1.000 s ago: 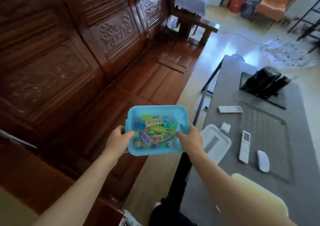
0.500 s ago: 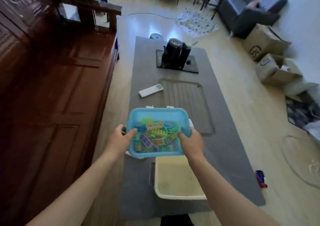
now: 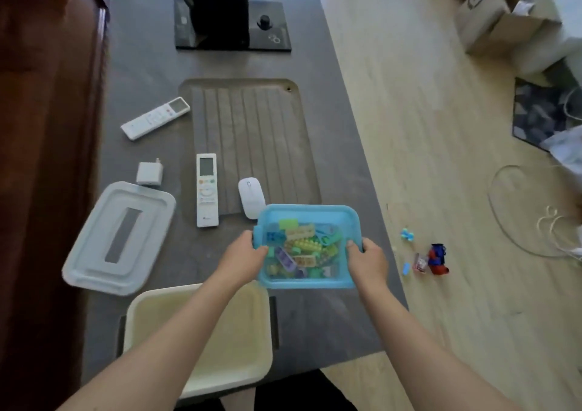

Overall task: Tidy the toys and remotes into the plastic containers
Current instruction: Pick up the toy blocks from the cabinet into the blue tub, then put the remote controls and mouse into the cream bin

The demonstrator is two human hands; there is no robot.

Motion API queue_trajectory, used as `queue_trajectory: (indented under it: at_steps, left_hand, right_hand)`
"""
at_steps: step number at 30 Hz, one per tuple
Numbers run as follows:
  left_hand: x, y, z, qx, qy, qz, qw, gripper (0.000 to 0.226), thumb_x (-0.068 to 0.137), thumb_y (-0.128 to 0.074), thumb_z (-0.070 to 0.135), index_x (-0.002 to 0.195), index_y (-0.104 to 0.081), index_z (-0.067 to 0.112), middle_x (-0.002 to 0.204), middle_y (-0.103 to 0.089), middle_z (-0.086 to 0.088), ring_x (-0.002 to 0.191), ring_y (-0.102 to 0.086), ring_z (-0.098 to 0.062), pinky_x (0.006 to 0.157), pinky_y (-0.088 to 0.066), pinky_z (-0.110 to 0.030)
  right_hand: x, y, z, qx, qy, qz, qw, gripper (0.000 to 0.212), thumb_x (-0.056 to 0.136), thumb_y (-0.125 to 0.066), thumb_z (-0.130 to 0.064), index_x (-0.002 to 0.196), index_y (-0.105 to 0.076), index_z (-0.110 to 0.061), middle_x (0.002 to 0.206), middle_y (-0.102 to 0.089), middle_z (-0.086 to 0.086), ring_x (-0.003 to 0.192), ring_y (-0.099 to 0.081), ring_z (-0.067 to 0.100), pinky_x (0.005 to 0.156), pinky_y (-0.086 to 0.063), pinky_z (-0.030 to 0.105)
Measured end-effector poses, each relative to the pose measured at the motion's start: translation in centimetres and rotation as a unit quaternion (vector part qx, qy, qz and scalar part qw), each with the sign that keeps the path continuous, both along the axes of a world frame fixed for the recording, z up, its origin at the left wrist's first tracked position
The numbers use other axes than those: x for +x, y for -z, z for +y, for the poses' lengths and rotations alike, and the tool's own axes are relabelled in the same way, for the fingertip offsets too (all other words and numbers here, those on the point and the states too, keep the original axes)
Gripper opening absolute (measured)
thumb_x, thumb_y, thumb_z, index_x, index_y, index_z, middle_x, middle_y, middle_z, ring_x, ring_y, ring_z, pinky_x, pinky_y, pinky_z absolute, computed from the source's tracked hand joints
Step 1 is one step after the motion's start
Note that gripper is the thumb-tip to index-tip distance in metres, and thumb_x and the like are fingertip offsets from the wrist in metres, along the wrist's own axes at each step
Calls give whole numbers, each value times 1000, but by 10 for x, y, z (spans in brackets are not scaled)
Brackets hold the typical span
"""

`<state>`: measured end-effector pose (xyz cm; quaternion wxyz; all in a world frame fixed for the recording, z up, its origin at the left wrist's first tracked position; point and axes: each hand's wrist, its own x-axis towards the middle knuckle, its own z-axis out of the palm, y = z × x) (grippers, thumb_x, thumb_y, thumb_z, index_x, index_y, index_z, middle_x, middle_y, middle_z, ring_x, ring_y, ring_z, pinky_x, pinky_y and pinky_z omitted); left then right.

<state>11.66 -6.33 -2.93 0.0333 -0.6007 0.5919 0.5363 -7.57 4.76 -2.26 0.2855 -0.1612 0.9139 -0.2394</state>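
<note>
A blue plastic container (image 3: 310, 214) full of coloured toy bricks (image 3: 300, 248) is over the right side of the grey table (image 3: 333, 133). My left hand (image 3: 242, 259) grips its left rim and my right hand (image 3: 367, 261) grips its right rim. An empty cream container (image 3: 252, 366) stands at the table's near edge, partly hidden by my left forearm. Two white remotes lie on the table: one upright remote (image 3: 207, 189) in the middle, another remote (image 3: 156, 117) angled farther left. Small toys (image 3: 436, 258) lie on the floor to the right.
A pale grey lid (image 3: 119, 237) lies at the left of the table, with a white charger (image 3: 149, 173) behind it. A white mouse (image 3: 251, 197) sits just beyond the blue container. A black kettle on a tray (image 3: 231, 17) stands at the far end. Cardboard boxes (image 3: 497, 17) line the far right.
I have turned from the wooden bench to the table, carrying the blue container across. It now sits lower and farther right, beside the mouse, still held by both hands.
</note>
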Motion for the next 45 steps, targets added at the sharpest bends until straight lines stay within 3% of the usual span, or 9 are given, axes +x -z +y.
queue_trajectory:
  at_steps: [7, 10, 12, 14, 18, 27, 34, 41, 45]
  left_hand:
    - [-33, 28, 5, 66, 71, -52, 994, 42, 90, -55, 17, 131, -48, 15, 126, -61, -5, 108, -60, -21, 87, -50, -33]
    - [-33, 34, -1, 60, 80, -71, 992, 46, 90, -56, 21, 135, -46, 16, 133, -56, -5, 116, -55, -20, 84, -43, -27]
    - [-27, 36, -9, 44, 60, -65, 995, 43, 91, -56, 25, 133, -48, 19, 130, -58, -6, 112, -56, -19, 81, -42, -26]
    - [-17, 34, -23, -1, 43, -61, 997, 38, 91, -56, 25, 128, -51, 21, 125, -62, -3, 108, -58, -17, 84, -44, -28]
    - [17, 28, -55, -116, 44, -84, 989, 40, 91, -56, 24, 130, -49, 22, 130, -58, 0, 115, -56, -19, 93, -45, -34]
    - [103, 36, -85, -180, 28, -134, 974, 47, 94, -51, 22, 139, -41, 23, 139, -45, -2, 125, -44, -23, 99, -40, -38]
    - [130, 50, -82, -178, 27, -129, 975, 49, 94, -49, 23, 142, -38, 23, 139, -44, -2, 125, -43, -24, 100, -39, -40]
    - [150, 54, -68, -142, -7, -103, 984, 43, 95, -49, 31, 137, -43, 24, 138, -45, 1, 125, -44, -21, 100, -40, -38]
    - [164, 54, -53, -73, -55, -58, 994, 47, 88, -54, 52, 130, -49, 31, 136, -48, 7, 125, -46, -14, 96, -39, -31]
  right_hand:
    - [-36, 41, 20, 116, -15, -27, 993, 20, 95, -49, -22, 80, -55, -10, 83, -63, 8, 69, -53, 22, 54, -34, 30]
    - [-38, 41, 14, 114, 0, -34, 993, 20, 92, -52, -19, 109, -59, -13, 103, -64, 7, 89, -58, 25, 70, -41, 31]
    - [-38, 35, 2, 80, -12, 40, 996, 40, 89, -55, -14, 129, -51, -12, 126, -56, 10, 115, -52, 29, 91, -43, 38]
    - [-32, 27, -22, 17, -70, 124, 990, 43, 87, -56, -10, 130, -51, -11, 132, -52, 10, 123, -45, 28, 100, -37, 38]
    - [0, 21, -88, -73, -216, 107, 968, 34, 87, -57, -7, 119, -58, -15, 123, -56, 3, 115, -49, 21, 86, -29, 15]
    - [119, 74, -214, 18, -457, 24, 889, 62, 84, -60, -26, 140, -35, -15, 124, -54, 13, 116, -48, 31, 91, -41, 40]
    - [168, 118, -245, 129, -511, 75, 847, 109, 79, -66, -54, 150, 11, -26, 129, -37, 18, 104, -54, 41, 80, -46, 41]
    - [158, 123, -229, 153, -471, 92, 864, 117, 71, -72, -24, 148, 15, -34, 117, -43, 14, 101, -54, 35, 70, -41, 37]
    - [146, 116, -214, 180, -425, 33, 887, 111, 71, -71, -21, 151, 6, -28, 126, -47, 9, 108, -55, 31, 73, -39, 35]
